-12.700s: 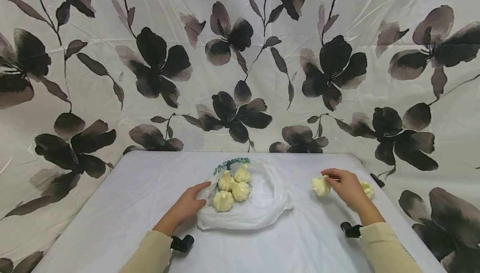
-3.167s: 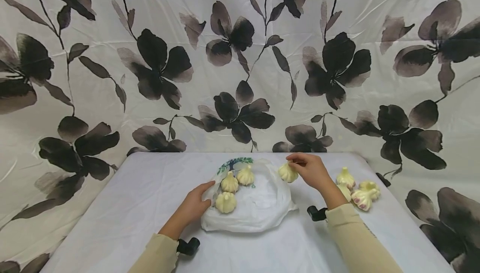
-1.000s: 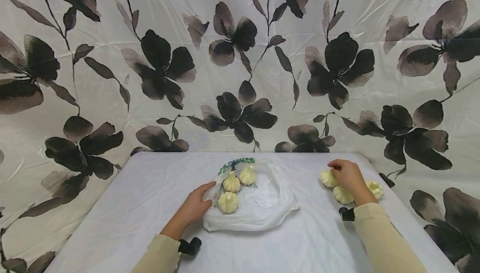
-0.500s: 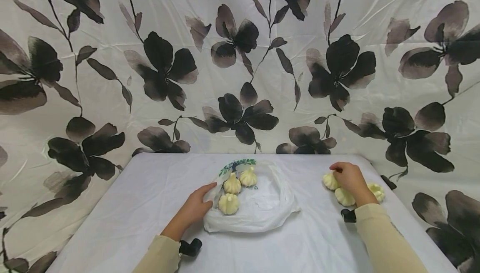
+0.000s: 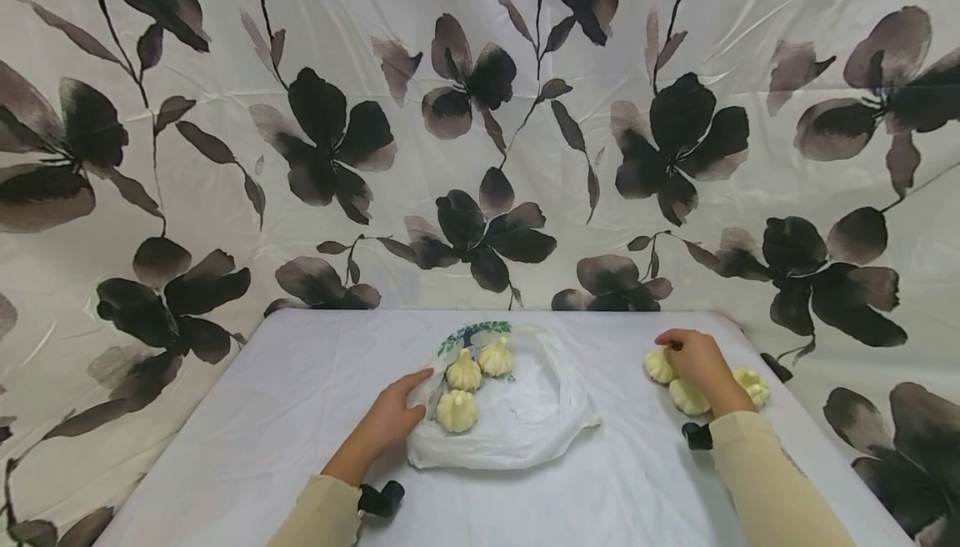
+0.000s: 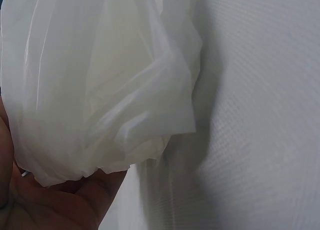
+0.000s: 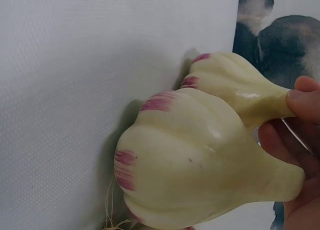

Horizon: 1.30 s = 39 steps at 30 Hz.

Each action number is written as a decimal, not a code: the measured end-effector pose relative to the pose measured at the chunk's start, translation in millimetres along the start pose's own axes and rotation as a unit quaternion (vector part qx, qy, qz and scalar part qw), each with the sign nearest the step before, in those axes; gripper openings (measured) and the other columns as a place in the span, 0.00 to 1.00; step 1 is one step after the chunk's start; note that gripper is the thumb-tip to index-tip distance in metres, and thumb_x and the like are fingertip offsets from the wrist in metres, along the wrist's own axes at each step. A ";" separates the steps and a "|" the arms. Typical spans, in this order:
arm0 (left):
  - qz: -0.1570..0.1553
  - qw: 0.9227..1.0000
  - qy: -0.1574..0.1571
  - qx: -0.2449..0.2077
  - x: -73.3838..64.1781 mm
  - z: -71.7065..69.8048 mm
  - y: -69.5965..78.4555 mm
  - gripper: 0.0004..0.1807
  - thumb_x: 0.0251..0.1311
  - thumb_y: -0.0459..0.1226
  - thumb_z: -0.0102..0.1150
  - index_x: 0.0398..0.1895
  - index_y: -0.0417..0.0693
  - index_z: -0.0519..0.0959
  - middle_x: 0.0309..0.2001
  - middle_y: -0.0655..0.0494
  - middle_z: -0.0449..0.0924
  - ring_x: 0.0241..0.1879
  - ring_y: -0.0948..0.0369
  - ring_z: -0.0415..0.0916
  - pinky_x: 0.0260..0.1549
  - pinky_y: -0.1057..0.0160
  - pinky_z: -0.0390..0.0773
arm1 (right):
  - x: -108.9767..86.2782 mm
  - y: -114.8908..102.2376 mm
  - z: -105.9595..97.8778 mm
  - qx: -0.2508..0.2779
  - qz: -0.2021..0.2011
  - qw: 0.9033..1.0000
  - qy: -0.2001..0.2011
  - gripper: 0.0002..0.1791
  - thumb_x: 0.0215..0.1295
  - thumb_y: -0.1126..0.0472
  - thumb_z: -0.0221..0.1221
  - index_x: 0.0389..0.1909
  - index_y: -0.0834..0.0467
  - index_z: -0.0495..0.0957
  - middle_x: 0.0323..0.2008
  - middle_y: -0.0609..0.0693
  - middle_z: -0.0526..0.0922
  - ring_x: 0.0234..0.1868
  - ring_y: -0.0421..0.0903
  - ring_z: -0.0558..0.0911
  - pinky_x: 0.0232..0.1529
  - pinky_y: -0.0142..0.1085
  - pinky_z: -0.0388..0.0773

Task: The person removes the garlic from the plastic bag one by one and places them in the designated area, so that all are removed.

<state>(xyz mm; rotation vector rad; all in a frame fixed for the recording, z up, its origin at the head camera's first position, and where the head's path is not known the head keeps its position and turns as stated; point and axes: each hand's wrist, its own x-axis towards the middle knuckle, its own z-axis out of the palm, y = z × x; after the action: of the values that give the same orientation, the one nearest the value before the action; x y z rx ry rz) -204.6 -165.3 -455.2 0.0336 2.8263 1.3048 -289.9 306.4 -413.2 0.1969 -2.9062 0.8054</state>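
Note:
My left hand [image 5: 388, 420] holds the left rim of a white plastic bag [image 5: 517, 444]. In the left wrist view the bag's thin film [image 6: 100, 80] drapes over the fingers and partly hides them. Three garlic bulbs sit inside at the left: a front bulb [image 5: 457, 411], a middle bulb [image 5: 464, 372] and a back bulb [image 5: 496, 357]. To the right, my right hand [image 5: 699, 365] pinches the stem of a garlic bulb [image 7: 227, 85] between thumb and fingers. Another purple-streaked bulb [image 7: 175, 160] lies close by in the right wrist view, its stem near the palm.
More garlic lies around the right hand: a left bulb [image 5: 659, 366], a front bulb [image 5: 688, 398] and a right bulb [image 5: 752, 387] near the table's right edge. A white cloth [image 5: 247, 430] covers the table. Behind it hangs a flower-patterned curtain [image 5: 480, 113].
A fourth bulb has left the bag, moved rightward by my right hand to the group there. Over the last second my right hand stays at that group; my left hand keeps its place.

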 end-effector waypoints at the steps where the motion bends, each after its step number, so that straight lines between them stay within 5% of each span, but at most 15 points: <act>1: -0.001 1.000 -0.001 0.001 -0.3 0.3 -0.1 0.34 0.59 0.30 0.52 0.71 0.51 0.64 0.72 0.43 0.61 0.72 0.41 0.55 0.69 0.38 0.58 | -0.2 0.5 1.1 0.001 -0.003 1.000 -0.002 0.15 0.66 0.67 0.51 0.49 0.63 0.81 0.47 0.64 0.82 0.48 0.59 0.79 0.50 0.53 0.76; 24: -0.003 1.000 -0.002 0.010 -1.4 0.9 -0.4 0.33 0.60 0.31 0.52 0.71 0.53 0.64 0.73 0.44 0.61 0.72 0.41 0.55 0.69 0.38 0.58 | -3.8 -27.1 2.5 -0.042 -0.103 0.993 0.035 0.13 0.64 0.65 0.55 0.47 0.62 0.82 0.53 0.66 0.80 0.57 0.67 0.76 0.57 0.59 0.72; 39: -0.006 1.000 -0.006 0.004 -2.2 -0.7 -1.7 0.34 0.60 0.30 0.52 0.72 0.54 0.64 0.73 0.45 0.60 0.73 0.42 0.54 0.69 0.39 0.58 | -13.8 -66.3 31.2 -0.015 -0.172 0.984 0.041 0.11 0.61 0.62 0.62 0.45 0.56 0.83 0.51 0.57 0.83 0.55 0.60 0.80 0.55 0.55 0.76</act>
<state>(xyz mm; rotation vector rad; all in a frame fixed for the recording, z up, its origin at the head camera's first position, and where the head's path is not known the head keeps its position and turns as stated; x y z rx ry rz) -202.4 -167.1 -456.0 0.0242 2.8175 1.2881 -268.4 235.1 -408.5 0.6271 -2.6937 0.6921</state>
